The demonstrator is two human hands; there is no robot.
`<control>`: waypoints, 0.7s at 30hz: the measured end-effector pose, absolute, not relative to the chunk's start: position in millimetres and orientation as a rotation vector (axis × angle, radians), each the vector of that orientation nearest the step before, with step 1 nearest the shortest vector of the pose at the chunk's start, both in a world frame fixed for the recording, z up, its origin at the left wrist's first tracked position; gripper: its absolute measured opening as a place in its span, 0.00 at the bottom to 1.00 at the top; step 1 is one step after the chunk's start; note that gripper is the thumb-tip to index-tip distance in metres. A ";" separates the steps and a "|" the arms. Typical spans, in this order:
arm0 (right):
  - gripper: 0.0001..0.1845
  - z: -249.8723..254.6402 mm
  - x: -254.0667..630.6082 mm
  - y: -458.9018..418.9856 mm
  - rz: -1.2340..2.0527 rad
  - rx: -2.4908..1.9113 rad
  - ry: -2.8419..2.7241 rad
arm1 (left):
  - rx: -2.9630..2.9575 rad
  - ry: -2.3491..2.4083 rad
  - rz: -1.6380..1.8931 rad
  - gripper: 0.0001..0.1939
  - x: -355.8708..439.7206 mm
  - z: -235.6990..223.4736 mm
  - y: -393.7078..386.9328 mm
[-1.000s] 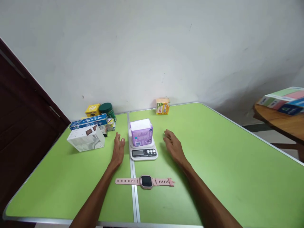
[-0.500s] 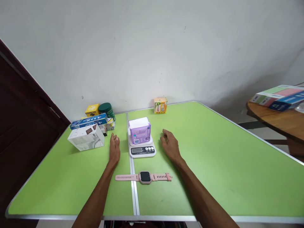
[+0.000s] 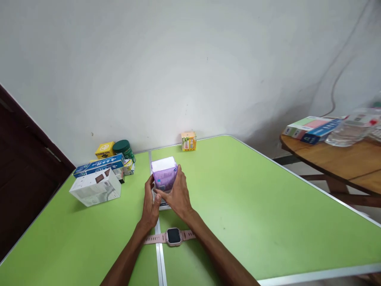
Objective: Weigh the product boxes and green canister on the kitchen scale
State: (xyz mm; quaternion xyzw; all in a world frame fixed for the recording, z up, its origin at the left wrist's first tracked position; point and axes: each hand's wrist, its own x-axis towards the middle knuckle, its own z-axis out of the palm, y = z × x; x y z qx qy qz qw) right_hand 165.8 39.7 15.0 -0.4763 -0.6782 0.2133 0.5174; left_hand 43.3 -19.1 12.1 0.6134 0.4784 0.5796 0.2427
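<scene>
A purple pack (image 3: 165, 178) with a white top sits upright on a white digital kitchen scale (image 3: 164, 205), whose display is mostly covered by my hands. My right hand (image 3: 179, 196) is closed on the pack's right side, its thumb reaching across the lower front. At the left side of the pack, my left hand (image 3: 151, 207) is curled with its fingertips against it; part of this contact is hidden. A smartwatch (image 3: 174, 236) with a pink strap lies face up in front of the scale, partly under my right forearm.
Left of my hands stand a white box (image 3: 98, 188), a long blue box (image 3: 102, 164), a yellow box (image 3: 104, 149) and a dark green jar (image 3: 122, 148). A small orange box (image 3: 189, 142) is near the wall. The wooden table (image 3: 321, 159) at right carries boxes and a plastic-wrapped item.
Both hands have moved inward from beside the scale and closed around the purple pack. The view has shifted, bringing more of the wooden table into sight.
</scene>
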 end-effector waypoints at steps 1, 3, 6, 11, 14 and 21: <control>0.70 16.2 160.9 40.2 0.510 -1.171 -1.613 | 1.674 1.293 1.584 0.41 44.2 12.7 -18.6; 0.70 17.6 154.8 42.0 0.510 -1.208 -1.568 | 1.691 1.290 1.575 0.41 44.1 13.1 -18.2; 0.66 18.1 153.1 45.2 0.519 -1.219 -1.487 | 1.736 1.286 1.563 0.39 43.4 14.5 -19.5; 0.58 22.9 169.7 49.8 0.525 -1.201 -1.380 | 1.864 1.205 1.474 0.40 48.3 21.6 -25.2; 0.60 29.8 196.8 59.7 0.453 -1.199 -1.339 | 1.884 1.185 1.407 0.41 50.5 25.1 -28.5; 0.66 11.1 289.8 143.5 0.298 -1.421 -1.160 | 1.657 1.274 1.420 0.36 44.3 15.8 -28.1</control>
